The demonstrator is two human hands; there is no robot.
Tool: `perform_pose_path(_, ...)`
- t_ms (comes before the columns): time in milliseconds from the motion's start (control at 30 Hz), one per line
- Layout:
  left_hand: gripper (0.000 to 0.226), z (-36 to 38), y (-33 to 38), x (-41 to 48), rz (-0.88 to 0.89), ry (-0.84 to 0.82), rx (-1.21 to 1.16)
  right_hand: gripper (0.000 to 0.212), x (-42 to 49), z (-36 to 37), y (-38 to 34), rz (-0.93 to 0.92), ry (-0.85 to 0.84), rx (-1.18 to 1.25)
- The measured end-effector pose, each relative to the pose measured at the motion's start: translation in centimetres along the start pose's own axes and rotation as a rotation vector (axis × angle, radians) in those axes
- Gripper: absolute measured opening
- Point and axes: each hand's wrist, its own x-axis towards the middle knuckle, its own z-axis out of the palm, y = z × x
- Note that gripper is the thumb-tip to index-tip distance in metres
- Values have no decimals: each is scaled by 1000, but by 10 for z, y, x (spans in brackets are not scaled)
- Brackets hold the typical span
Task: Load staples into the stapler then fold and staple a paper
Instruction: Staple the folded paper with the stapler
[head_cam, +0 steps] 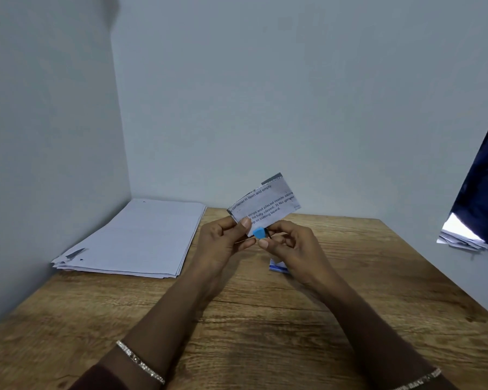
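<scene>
A small folded paper (266, 202) with printed text is held up above the wooden table (265, 319), tilted up to the right. My left hand (223, 243) pinches its lower left corner between thumb and fingers. My right hand (290, 243) grips a small blue stapler (259, 233), of which only the blue end and a dark metal part show, at the paper's bottom edge. The stapler's jaws sit around the paper's lower edge; whether it is pressed shut I cannot tell.
A stack of white sheets (135, 237) lies at the table's back left against the wall corner. A small white and blue box (278, 266) lies on the table under my right hand. At the right hangs dark blue cloth (482, 192) above some loose papers (459, 237).
</scene>
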Motion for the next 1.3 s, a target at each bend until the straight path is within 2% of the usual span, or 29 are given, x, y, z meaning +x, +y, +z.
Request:
perform_pose_path(167,29,2,2,-2,37,32,46,18,-1,-1,0,6,30,-6)
perform_pose_path(433,36,7,8,-6,34,26,148,14,0,1,1,39,44,43)
perform_pose_path(600,18,6,9,-6,-20,47,101,14,2,6,-2,37,101,-23)
perform_pose_path(700,23,6,8,-5,-97,47,46,16,3,7,-2,42,112,-71)
perform_pose_path(800,20,6,9,-5,-133,53,7,9,1,3,-1,104,42,110)
perform_pose_path(900,17,5,9,-4,-141,90,-35,20,-1,5,0,216,-55,356)
perform_pose_path(967,15,4,10,-3,-156,112,-62,23,2,6,0,288,-62,465)
perform_pose_path(1067,12,3,10,-1,-172,120,-81,20,7,3,-3,400,31,655)
perform_pose_path(1133,13,3,10,-1,-185,113,-67,31,8,0,-5,449,75,758)
perform_pose_path(1200,17,4,8,-1,-196,96,-49,39,7,-2,-4,449,133,737)
perform_pose_path(1267,18,5,6,-2,-209,79,-47,25,7,-3,0,435,204,653)
perform_pose_path(1300,18,6,5,-2,-212,73,-49,26,7,-4,2,434,235,630)
